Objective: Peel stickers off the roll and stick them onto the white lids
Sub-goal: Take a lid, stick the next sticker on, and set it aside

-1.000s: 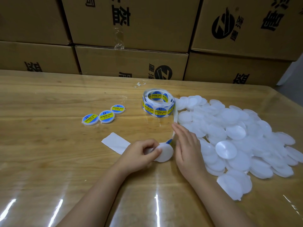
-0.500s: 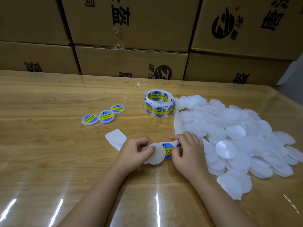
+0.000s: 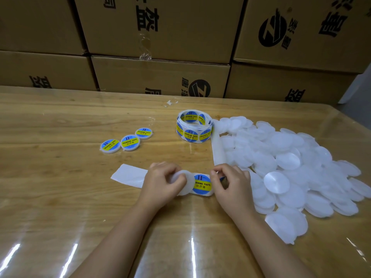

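The boxes (image 3: 160, 27) behind the bench (image 3: 60, 207) and the pile of bare lids (image 3: 291, 167) on the right have not moved in the last second, nor has the roll (image 3: 193, 127); the change is in the strip (image 3: 216, 151), now drawn from the roll toward the person and bent across between the hands, its empty tail (image 3: 128, 174) lying out to the left; the right hand (image 3: 232, 183), which lay with straight fingers by the strip a second ago, now has its fingers curled and pinching the strip just right of a sticker (image 3: 202, 184); the left hand (image 3: 162, 183) has fingers and thumb curled round one lid (image 3: 181, 181), whose edge overlaps the sticker's left side; that sticker, barely showing before, is now bared, so I judge the peel is about to start, with the lid ready to take it; three finished lids (image 3: 127, 140) sit in a row well to the left. The boxes carry black Chinese characters, upside down, and a round black logo; the stickers read "II", "SOLDERING PASTE" on a yellow band over blue, with small Chinese characters below; on the one in hand only "DERING PASTE" shows.
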Demonstrator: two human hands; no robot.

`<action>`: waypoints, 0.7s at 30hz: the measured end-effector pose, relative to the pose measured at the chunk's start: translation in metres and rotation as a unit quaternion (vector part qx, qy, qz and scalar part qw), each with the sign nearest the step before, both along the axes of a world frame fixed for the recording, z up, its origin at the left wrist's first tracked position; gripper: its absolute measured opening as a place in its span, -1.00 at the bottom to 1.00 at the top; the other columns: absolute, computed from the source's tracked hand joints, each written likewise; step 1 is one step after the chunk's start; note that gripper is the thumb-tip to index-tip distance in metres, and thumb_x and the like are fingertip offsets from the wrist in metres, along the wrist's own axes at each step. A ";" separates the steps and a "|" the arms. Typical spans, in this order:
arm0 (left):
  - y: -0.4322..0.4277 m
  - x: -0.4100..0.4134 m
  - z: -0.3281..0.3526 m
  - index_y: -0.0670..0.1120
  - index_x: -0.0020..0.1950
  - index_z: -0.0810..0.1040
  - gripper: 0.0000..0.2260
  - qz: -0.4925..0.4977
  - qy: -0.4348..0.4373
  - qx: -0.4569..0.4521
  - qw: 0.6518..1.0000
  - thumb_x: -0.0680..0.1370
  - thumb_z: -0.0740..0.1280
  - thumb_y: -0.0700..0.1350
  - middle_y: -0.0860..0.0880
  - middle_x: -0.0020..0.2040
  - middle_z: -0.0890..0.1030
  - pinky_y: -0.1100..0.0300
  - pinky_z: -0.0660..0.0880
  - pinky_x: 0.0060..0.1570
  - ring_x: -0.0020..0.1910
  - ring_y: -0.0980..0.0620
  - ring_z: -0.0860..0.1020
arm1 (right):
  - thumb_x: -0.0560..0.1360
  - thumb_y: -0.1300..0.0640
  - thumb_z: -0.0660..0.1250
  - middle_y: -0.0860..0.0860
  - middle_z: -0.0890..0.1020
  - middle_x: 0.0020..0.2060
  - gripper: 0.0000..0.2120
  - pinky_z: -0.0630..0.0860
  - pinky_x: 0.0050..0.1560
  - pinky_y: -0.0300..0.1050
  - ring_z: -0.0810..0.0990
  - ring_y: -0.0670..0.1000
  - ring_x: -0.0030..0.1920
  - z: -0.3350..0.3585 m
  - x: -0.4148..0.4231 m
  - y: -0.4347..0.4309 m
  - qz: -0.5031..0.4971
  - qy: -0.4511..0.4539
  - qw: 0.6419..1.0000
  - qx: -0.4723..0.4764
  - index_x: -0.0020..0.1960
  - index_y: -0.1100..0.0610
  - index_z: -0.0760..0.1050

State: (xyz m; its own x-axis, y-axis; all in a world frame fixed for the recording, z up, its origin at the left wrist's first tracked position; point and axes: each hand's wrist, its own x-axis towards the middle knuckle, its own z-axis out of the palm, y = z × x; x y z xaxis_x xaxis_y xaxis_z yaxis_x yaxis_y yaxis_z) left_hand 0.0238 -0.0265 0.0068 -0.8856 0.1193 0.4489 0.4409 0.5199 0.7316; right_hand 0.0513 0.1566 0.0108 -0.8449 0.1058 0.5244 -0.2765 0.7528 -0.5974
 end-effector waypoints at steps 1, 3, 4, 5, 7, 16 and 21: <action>-0.001 -0.001 0.000 0.06 -0.42 0.41 -0.82 0.012 -0.014 0.025 1.000 0.30 0.16 0.11 0.08 -0.41 0.50 0.38 0.30 -0.15 -0.25 0.18 0.44 | 0.44 0.05 0.28 -0.16 0.49 -0.41 -0.86 0.24 -0.10 -0.11 0.48 -0.06 -0.31 -0.001 -0.001 0.000 -0.008 -0.001 1.000 0.006 -0.24 0.06 0.53; -0.002 -0.003 -0.001 -0.04 -0.43 0.41 -0.75 0.034 -0.044 0.075 0.996 0.28 0.17 0.12 -0.01 -0.44 0.47 0.33 0.31 -0.28 -0.31 0.17 0.39 | 0.43 0.04 0.30 -0.14 0.52 -0.35 -0.85 0.22 -0.12 -0.11 0.50 -0.03 -0.28 -0.002 -0.002 0.000 -0.014 -0.007 1.000 0.015 -0.27 0.08 0.50; -0.003 -0.004 -0.002 -0.09 -0.42 0.41 -0.72 0.039 -0.054 0.093 0.993 0.27 0.17 0.12 -0.03 -0.44 0.44 0.28 0.30 -0.32 -0.35 0.16 0.36 | 0.43 0.05 0.32 -0.12 0.52 -0.33 -0.84 0.23 -0.12 -0.10 0.50 -0.02 -0.27 -0.003 -0.003 0.000 -0.011 -0.013 1.000 0.019 -0.27 0.09 0.50; -0.003 -0.004 -0.002 -0.13 -0.41 0.41 -0.69 0.040 -0.060 0.105 0.992 0.27 0.17 0.12 0.00 -0.45 0.41 0.24 0.29 -0.34 -0.37 0.15 0.34 | 0.44 0.07 0.35 -0.10 0.52 -0.33 -0.85 0.25 -0.11 -0.08 0.50 0.00 -0.26 -0.004 -0.003 0.000 -0.003 -0.018 1.000 0.022 -0.27 0.10 0.49; -0.003 -0.005 -0.002 -0.13 -0.40 0.41 -0.69 0.041 -0.066 0.107 0.991 0.27 0.18 0.13 0.07 -0.45 0.39 0.20 0.29 -0.33 -0.38 0.12 0.34 | 0.44 0.15 0.40 -0.09 0.51 -0.33 -0.82 0.30 -0.10 -0.05 0.49 0.02 -0.27 -0.005 -0.004 0.001 0.015 -0.027 0.999 0.024 -0.29 0.09 0.45; -0.002 -0.007 0.001 0.03 -0.21 0.59 -0.93 0.043 0.020 0.148 0.988 0.47 0.36 -0.06 0.04 -0.21 0.47 0.29 0.37 -0.15 -0.19 0.11 0.46 | 0.40 0.16 0.33 -0.17 0.37 -0.38 -0.85 0.26 -0.16 -0.08 0.39 -0.05 -0.32 -0.006 -0.003 0.000 0.031 0.012 0.999 0.036 -0.34 0.10 0.45; 0.002 -0.007 0.000 0.16 -0.15 0.52 -0.91 0.058 0.027 0.158 0.985 0.49 0.31 -0.05 0.06 -0.30 0.53 0.35 0.37 -0.27 -0.32 0.14 0.46 | 0.41 0.14 0.32 -0.19 0.36 -0.38 -0.83 0.23 -0.15 -0.14 0.37 -0.06 -0.30 -0.006 -0.002 0.000 0.075 0.038 0.995 0.057 -0.35 0.10 0.45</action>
